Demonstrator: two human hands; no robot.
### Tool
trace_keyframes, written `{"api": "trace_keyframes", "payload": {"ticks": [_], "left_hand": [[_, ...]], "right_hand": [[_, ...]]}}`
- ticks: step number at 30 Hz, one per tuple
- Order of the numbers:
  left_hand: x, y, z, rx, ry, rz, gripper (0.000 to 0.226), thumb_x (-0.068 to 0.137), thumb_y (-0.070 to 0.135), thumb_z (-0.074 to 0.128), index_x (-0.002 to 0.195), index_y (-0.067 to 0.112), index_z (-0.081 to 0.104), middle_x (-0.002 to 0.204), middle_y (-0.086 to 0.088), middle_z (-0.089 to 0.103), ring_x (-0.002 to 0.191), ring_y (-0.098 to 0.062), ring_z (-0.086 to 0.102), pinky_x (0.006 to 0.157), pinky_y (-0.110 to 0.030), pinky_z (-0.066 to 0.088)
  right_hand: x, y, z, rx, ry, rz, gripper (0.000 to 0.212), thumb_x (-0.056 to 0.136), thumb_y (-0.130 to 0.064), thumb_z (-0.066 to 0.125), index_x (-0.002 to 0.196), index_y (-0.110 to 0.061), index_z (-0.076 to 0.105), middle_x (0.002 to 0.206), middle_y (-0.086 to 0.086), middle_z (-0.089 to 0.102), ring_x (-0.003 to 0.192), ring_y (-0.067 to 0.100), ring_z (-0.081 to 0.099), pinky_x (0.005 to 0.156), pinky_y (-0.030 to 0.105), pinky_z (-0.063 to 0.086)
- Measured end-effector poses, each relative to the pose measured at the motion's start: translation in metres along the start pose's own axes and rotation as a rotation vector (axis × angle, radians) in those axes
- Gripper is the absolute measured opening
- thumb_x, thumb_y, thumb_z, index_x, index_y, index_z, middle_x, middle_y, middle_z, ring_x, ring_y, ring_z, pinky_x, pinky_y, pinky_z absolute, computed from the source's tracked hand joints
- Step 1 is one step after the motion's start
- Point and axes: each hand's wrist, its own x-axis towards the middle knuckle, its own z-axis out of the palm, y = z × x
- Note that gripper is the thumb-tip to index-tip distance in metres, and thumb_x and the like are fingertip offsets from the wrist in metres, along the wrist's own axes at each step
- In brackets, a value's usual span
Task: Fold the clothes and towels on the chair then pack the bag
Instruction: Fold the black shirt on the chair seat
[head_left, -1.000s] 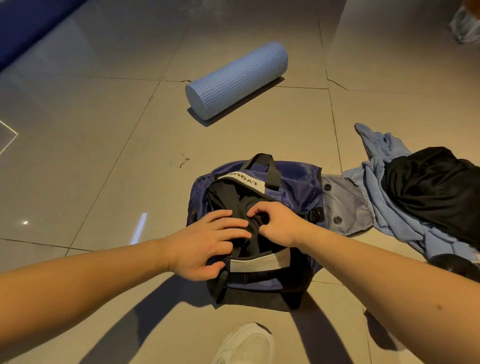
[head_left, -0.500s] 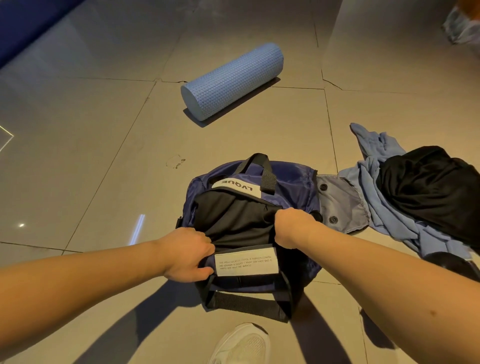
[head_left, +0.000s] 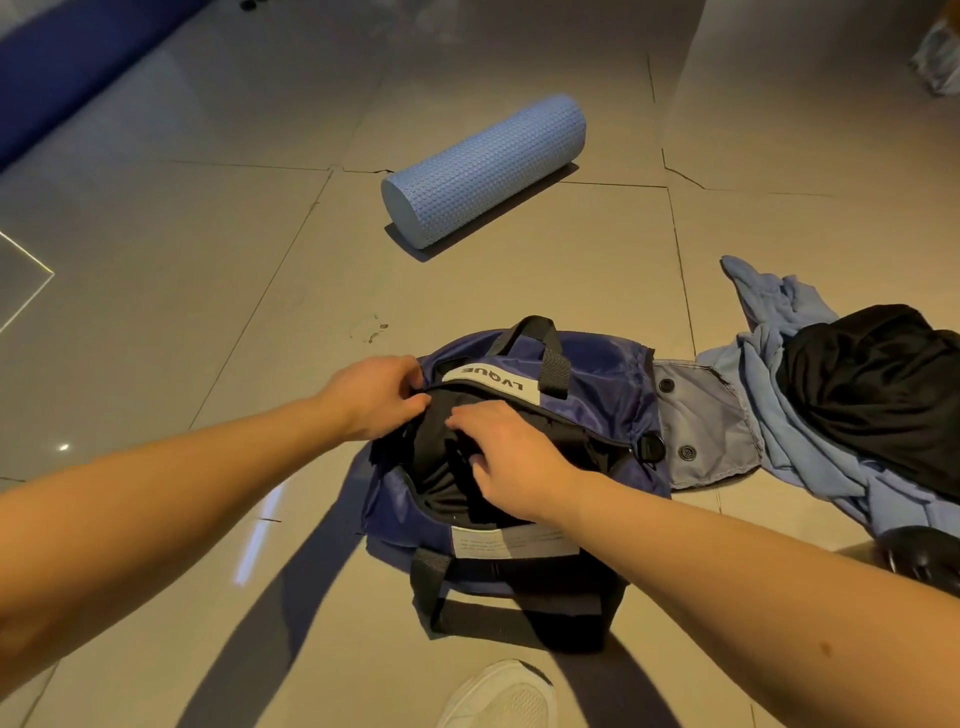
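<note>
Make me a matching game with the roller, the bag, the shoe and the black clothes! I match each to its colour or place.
1 roller
2 bag
3 shoe
4 black clothes

A white
B on the blue cloth
C light blue, lying on its side
D dark blue, open

Pairs: 1-C, 2-D, 3-A, 4-B

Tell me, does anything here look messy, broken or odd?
Yes. A blue cloth and a black garment lie crumpled and unfolded on the floor, right of the bag. A crack runs through a tile near the roller, and a small stain sits beyond the bag.
</note>
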Motion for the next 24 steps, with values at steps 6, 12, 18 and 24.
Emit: {"api": "trace_keyframes", "payload": {"ticks": [6, 12, 18, 24], "left_hand": [[0.021, 0.013, 0.012, 0.05, -0.006, -0.08, 0.024, 0.093, 0.044, 0.065, 0.088, 0.024, 0.054, 0.091, -0.002, 0.065, 0.083, -0.024, 0.059, 0.068, -0.034, 0.045], [0.02, 0.021, -0.017, -0.108, 0.085, 0.002, 0.033, 0.092, 0.049, 0.067, 0.077, 0.023, 0.054, 0.074, 0.003, 0.06, 0.071, -0.017, 0.056, 0.057, -0.032, 0.039], [0.014, 0.032, -0.014, 0.1, 0.283, 0.12, 0.017, 0.089, 0.042, 0.061, 0.088, 0.025, 0.057, 0.086, 0.003, 0.06, 0.081, -0.022, 0.058, 0.064, -0.034, 0.044], [0.054, 0.077, -0.002, 0.323, 0.276, 0.504, 0.038, 0.092, 0.046, 0.065, 0.118, 0.018, 0.065, 0.117, -0.005, 0.061, 0.107, -0.028, 0.056, 0.085, -0.039, 0.042]], "right_hand": [[0.023, -0.006, 0.016, -0.018, -0.119, 0.038, 0.067, 0.097, -0.003, 0.051, 0.159, -0.013, 0.03, 0.17, 0.003, 0.015, 0.157, 0.026, 0.007, 0.127, 0.042, 0.017], [0.034, -0.008, 0.025, -0.075, -0.271, 0.119, 0.067, 0.101, -0.009, 0.05, 0.162, -0.017, 0.022, 0.171, 0.003, 0.008, 0.157, 0.03, -0.007, 0.126, 0.056, 0.014], [0.042, -0.013, 0.027, -0.052, -0.322, 0.141, 0.065, 0.097, -0.008, 0.05, 0.159, -0.015, 0.032, 0.153, 0.011, 0.038, 0.151, 0.034, 0.017, 0.12, 0.053, 0.03], [0.006, -0.006, 0.015, -0.227, 0.099, 0.171, 0.037, 0.097, -0.017, 0.053, 0.134, -0.013, 0.056, 0.129, 0.008, 0.059, 0.129, 0.029, 0.046, 0.104, 0.048, 0.044]]}}
